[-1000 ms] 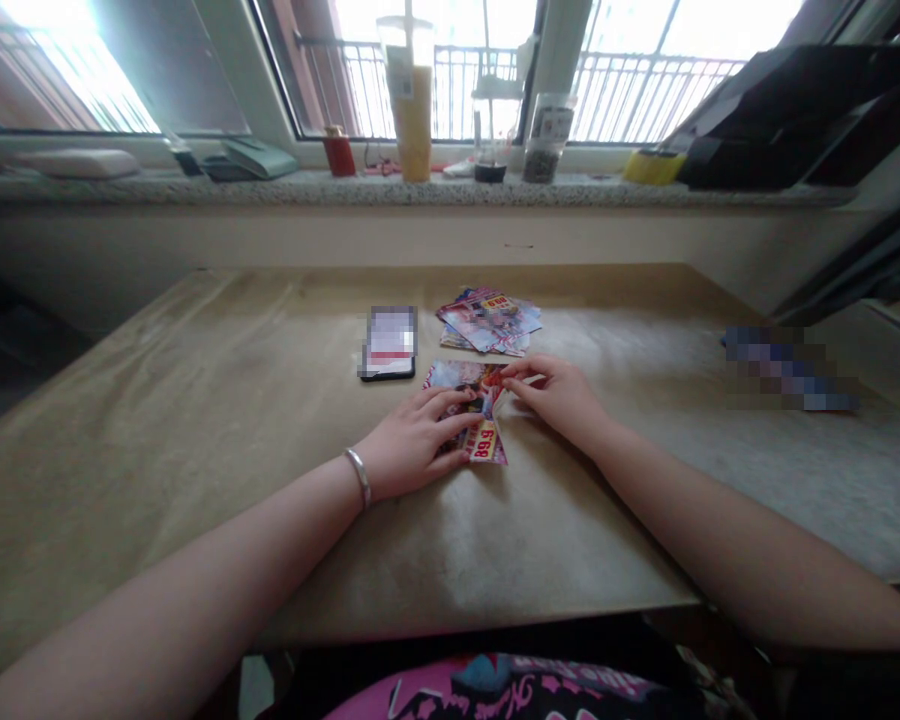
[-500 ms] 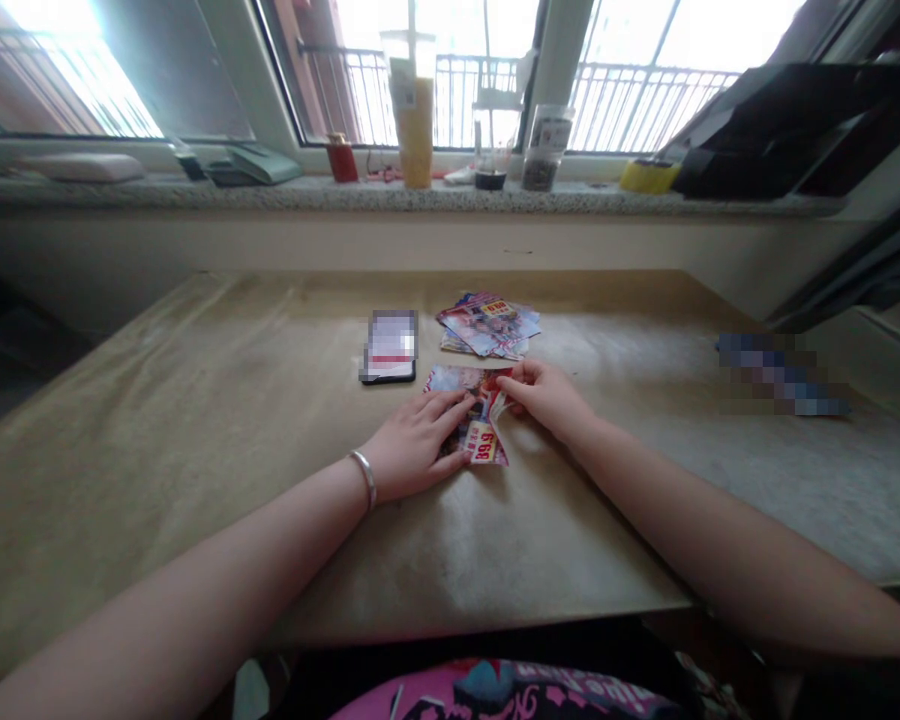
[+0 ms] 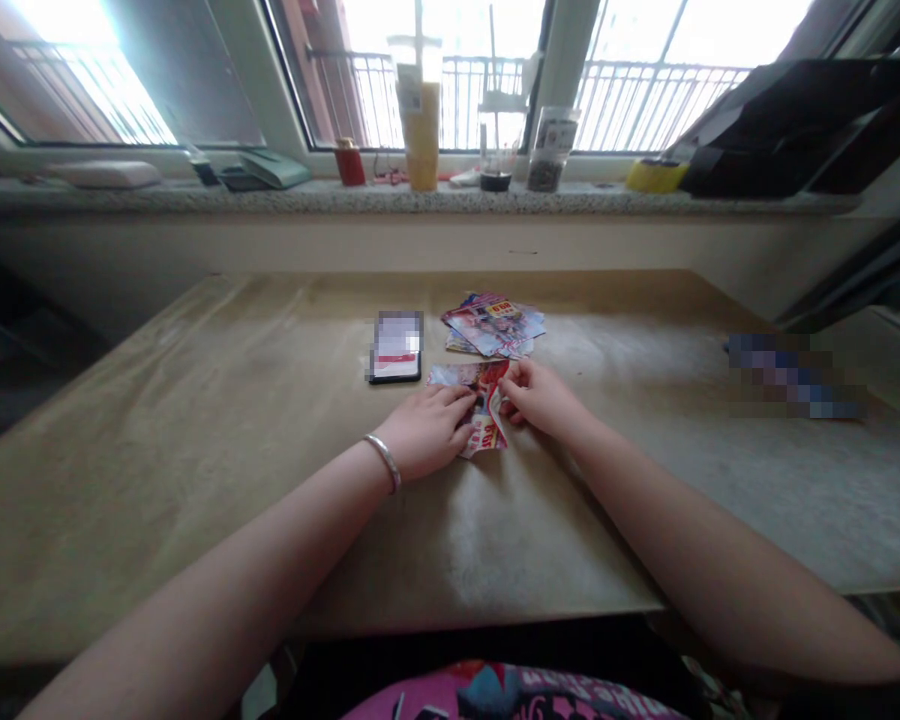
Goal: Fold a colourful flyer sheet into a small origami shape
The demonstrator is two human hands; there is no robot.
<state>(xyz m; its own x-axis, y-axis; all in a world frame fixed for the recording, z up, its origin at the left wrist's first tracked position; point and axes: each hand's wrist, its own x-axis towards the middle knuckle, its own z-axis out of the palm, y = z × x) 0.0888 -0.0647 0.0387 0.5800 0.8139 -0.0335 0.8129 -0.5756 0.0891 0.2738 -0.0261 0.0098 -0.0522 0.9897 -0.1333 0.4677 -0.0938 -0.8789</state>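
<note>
Head view: left hand (image 3: 426, 432) flat, pressing colourful glossy paper leaflet (image 3: 487, 438); right hand (image 3: 541, 397) pinching its lifted right edge; tan counter (image 3: 195, 420) stretching wide either side.

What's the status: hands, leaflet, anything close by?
Left hand flat on leaflet, pinning it. Right hand pinching its lifted right edge. Phone and leaflet pile lie just beyond.

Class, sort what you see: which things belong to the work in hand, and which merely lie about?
In use: left hand, right hand, leaflet, leaflet pile.
Lying about: phone, drink cup, red can.
</note>
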